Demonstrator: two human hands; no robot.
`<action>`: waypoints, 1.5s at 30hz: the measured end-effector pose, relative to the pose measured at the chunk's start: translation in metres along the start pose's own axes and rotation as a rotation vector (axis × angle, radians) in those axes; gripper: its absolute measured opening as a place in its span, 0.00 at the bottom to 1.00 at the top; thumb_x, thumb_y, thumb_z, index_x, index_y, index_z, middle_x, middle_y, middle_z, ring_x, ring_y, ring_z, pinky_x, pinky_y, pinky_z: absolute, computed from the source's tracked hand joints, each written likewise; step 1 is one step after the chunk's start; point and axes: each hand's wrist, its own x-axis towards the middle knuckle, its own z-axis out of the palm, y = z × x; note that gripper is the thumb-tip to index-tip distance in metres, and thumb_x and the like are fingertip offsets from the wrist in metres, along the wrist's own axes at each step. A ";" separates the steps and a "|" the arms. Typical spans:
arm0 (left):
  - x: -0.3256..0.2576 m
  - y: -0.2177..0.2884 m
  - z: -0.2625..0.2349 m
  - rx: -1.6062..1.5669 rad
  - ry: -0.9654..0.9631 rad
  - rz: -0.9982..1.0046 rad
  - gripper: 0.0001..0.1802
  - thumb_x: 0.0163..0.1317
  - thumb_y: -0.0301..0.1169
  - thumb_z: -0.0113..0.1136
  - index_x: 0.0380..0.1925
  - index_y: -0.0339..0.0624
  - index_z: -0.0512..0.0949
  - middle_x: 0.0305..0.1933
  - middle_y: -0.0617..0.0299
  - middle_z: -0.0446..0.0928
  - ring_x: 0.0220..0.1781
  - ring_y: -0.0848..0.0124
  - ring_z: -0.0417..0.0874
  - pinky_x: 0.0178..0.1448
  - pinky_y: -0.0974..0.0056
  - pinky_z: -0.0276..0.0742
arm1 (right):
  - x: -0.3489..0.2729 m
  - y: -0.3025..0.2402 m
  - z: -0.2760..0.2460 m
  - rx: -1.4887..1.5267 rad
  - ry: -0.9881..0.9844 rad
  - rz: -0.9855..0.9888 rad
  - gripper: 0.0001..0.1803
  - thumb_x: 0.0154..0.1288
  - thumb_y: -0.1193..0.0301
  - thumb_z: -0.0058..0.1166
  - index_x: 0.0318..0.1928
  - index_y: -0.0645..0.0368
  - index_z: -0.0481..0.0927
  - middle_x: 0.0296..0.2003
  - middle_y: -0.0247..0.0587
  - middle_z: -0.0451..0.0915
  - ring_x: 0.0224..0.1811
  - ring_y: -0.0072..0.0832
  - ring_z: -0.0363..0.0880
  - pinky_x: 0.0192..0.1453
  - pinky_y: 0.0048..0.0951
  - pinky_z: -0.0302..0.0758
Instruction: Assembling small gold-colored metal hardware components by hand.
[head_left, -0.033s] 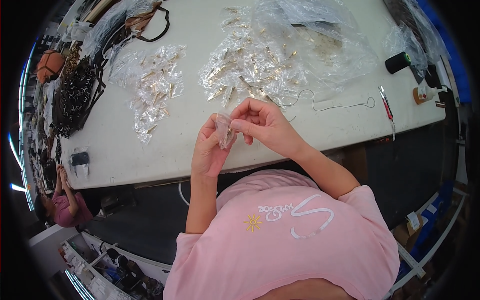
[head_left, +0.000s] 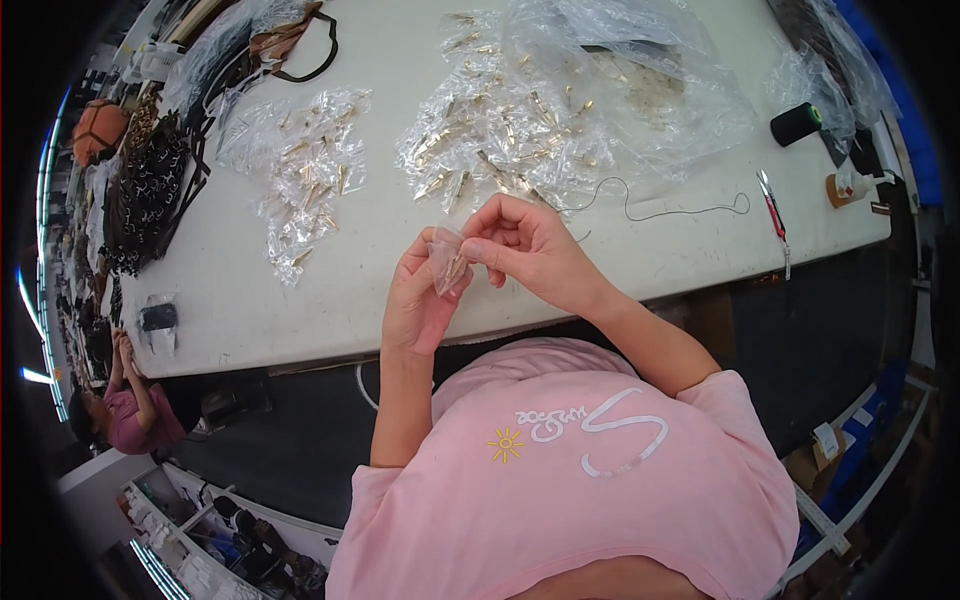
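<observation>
Near the table's front edge, a small clear plastic bag (head_left: 446, 262) with gold-coloured metal pieces in it is pinched between my two hands. My left hand (head_left: 416, 300) holds it from the left with closed fingers. The thumb and index finger of my right hand (head_left: 525, 250) grip its right side, the other fingers curled. Just beyond my hands spreads a pile of small clear bags (head_left: 500, 130) with gold-coloured pieces. A smaller group of such bags (head_left: 310, 175) lies to the left. What the pieces exactly are is too small to tell.
On the right of the white table (head_left: 680, 245) are red-handled snips (head_left: 774, 215), a black thread spool (head_left: 795, 125), a small bottle (head_left: 850, 188) and a loose dark thread (head_left: 680, 218). Black straps (head_left: 150, 190) heap at the left. Another person (head_left: 140, 415) is at far left.
The small plastic bag between my fingers has shifted and creased slightly differently. My hands stay in nearly the same place.
</observation>
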 end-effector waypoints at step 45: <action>0.016 -0.018 0.053 1.473 0.310 0.736 0.16 0.64 0.17 0.58 0.51 0.38 0.83 0.45 0.53 0.85 0.45 0.70 0.86 0.50 0.66 0.80 | 0.007 -0.001 -0.012 -0.015 0.173 -0.056 0.08 0.72 0.74 0.53 0.44 0.68 0.79 0.37 0.39 0.83 0.40 0.22 0.84 0.46 0.24 0.83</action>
